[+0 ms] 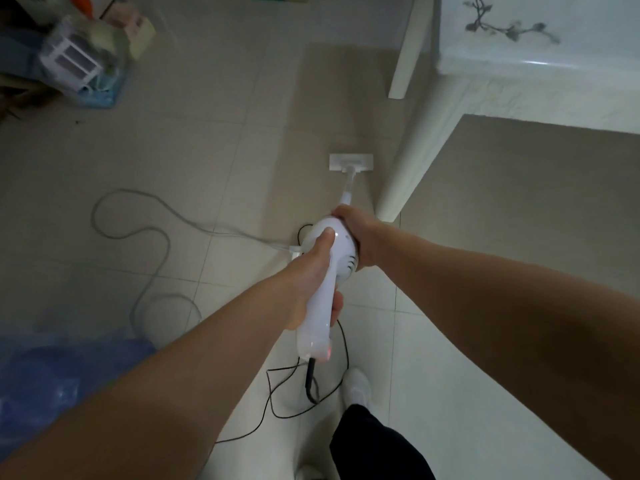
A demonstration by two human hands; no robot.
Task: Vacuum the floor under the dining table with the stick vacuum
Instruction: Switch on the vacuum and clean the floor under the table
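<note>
A white plastic stick vacuum (329, 271) runs up the middle of the frame. Its flat rectangular floor head (351, 162) sits on the pale beige tiled floor (207, 133), just left of the near white table leg (408, 161) and at the edge of the table's shadow.

The left hand (311, 282) grips the vacuum's slim handle, with the fingers wrapped round it from below and the thumb laid along the top towards the rounded motor body. The right hand (356, 237) cups the right side of that body, the fingers curled over its front end where the thin tube begins.

The white dining table (519, 64), with a dark vine pattern on its top, fills the upper right. A second white leg (408, 46) stands behind it.

A thin black cord (273, 386) leaves the handle's lower end and loops on the tiles near a white shoe (356, 386). A grey cable (138, 233) curls across the left centre.

In the upper left, a clear plastic bag (104, 74) holds a white slatted box (69, 60) and some pale green and blue items that are too blurred to identify. At the lower left lies a translucent blue plastic bag (52, 375), and I cannot tell what is in it.
</note>
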